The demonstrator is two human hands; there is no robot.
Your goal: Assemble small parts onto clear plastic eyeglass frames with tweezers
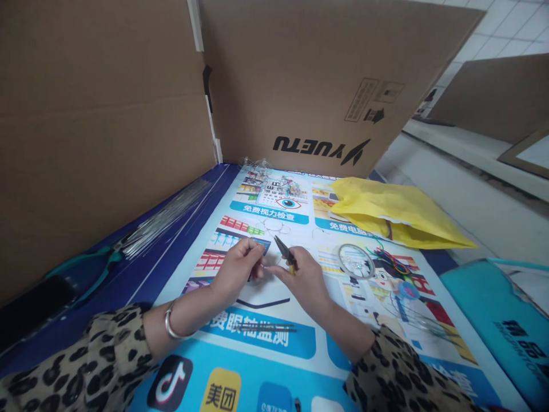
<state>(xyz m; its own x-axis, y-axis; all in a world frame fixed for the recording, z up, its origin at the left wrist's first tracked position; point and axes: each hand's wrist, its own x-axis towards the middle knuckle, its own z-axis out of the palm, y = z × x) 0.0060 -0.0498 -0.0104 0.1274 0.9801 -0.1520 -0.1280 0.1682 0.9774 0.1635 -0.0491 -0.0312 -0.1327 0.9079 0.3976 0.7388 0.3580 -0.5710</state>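
Observation:
My right hand (307, 279) is wrapped round pliers (283, 247) with dark jaws and a bit of yellow handle showing; the jaws point up and to the left. My left hand (241, 262) is closed in a pinch, close beside the right fingertips. Between the two hands is a small pinkish bit, too small to name, and what the left fingers hold is mostly hidden. Thin looped wire (274, 228) lies on the printed sheet (317, 343) just beyond the hands.
Cardboard panels (300, 86) wall the back and left. A bundle of straight wires (158, 220), teal-handled cutters (100, 263) and a black phone-like slab (38, 309) lie left. To the right are a wire coil (355, 261), coloured cords (392, 260), a yellow bag (386, 200) and a teal pouch (493, 320).

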